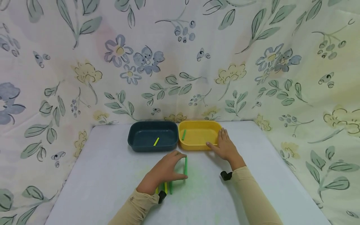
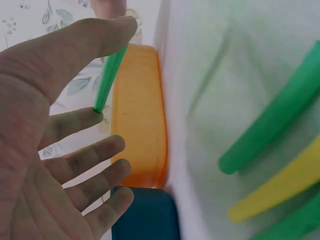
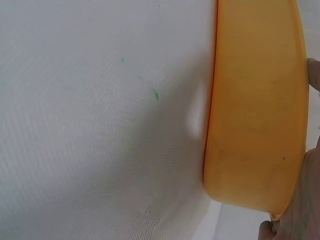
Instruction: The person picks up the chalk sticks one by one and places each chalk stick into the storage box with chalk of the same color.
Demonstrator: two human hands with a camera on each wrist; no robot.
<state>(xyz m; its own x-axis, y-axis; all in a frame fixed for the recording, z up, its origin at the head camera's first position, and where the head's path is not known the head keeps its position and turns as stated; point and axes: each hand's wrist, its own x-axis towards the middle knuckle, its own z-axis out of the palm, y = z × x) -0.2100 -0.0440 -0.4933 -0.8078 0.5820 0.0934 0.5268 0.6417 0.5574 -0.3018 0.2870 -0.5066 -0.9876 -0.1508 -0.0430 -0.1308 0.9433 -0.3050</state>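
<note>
My left hand (image 1: 167,168) pinches a green stick (image 1: 186,166) lengthwise, thumb at one end and index finger at the other. The left wrist view shows the same green stick (image 2: 108,80) spanning thumb and index fingertip, with the other fingers spread. Below this hand lie several green and yellow sticks, among them a green stick (image 2: 272,112) and a yellow stick (image 2: 280,182), partly hidden in the head view. My right hand (image 1: 226,147) rests at the right front corner of the yellow tray (image 1: 201,147), fingers straight along its right side and thumb over the front rim.
A dark blue tray (image 1: 153,148) stands left against the yellow one, holding a yellow stick (image 1: 156,141). Inside the yellow tray is a green stick (image 1: 184,135). Green smudges mark the white table (image 1: 202,200). A floral cloth (image 1: 180,62) hangs behind and at both sides.
</note>
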